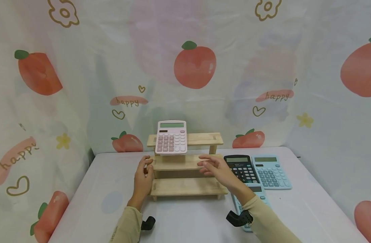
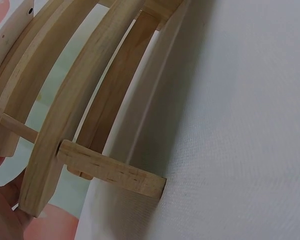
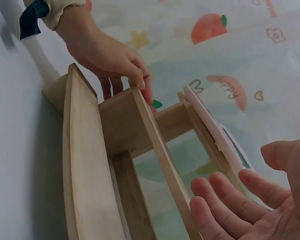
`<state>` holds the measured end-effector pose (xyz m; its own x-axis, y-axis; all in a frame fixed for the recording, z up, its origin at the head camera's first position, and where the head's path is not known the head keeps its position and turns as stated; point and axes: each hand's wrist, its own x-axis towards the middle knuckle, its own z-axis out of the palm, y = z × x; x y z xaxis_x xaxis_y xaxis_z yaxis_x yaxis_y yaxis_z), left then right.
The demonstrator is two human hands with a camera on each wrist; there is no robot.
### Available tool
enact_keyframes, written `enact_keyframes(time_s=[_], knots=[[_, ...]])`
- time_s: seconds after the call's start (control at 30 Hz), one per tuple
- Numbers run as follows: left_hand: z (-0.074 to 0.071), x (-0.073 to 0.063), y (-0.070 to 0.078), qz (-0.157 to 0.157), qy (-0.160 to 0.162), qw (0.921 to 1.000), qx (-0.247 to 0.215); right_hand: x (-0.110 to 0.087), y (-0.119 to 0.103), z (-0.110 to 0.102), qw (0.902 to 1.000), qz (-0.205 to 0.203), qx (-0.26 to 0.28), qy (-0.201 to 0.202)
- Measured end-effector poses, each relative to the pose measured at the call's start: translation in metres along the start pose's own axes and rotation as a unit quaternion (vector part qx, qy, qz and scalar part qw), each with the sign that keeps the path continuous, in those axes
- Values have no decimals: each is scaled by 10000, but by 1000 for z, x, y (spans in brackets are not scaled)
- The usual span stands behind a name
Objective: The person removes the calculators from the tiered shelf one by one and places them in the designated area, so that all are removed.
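Note:
A three-tier wooden rack stands on the white table in the head view. The pink calculator leans upright at the left of its top tier. My left hand grips the left end of the middle tier; the right wrist view shows that left hand with thumb and fingers about the board's end. Over the right part of the middle tier is my right hand, its fingers relaxed and apart. In the right wrist view the right hand holds nothing, palm visible beside the rack.
Right of the rack lie a black calculator and a light blue calculator. Another blue calculator lies nearer, partly hidden under my right forearm. A fruit-patterned curtain hangs behind and along both sides of the table.

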<state>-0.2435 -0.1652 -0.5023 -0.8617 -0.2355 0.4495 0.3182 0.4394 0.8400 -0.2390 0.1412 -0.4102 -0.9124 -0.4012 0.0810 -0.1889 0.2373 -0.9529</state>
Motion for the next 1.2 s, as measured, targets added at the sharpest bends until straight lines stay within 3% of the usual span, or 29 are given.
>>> enact_keyframes(time_s=[0.33,0.6,0.97,1.2], knots=[[-1,1,0,43,87,9999,40,22,-9,9,9998,112,111,-89],[-3,0,3,212,137,9977,625,37,-20,21,9991,138,396,-37],[-7,1,7,6,24,9964,844,59,-31,38,9956,396,831,192],[-6,1,8,-99,-68,9961,872,67,-26,45,9937,286,1059,229]])
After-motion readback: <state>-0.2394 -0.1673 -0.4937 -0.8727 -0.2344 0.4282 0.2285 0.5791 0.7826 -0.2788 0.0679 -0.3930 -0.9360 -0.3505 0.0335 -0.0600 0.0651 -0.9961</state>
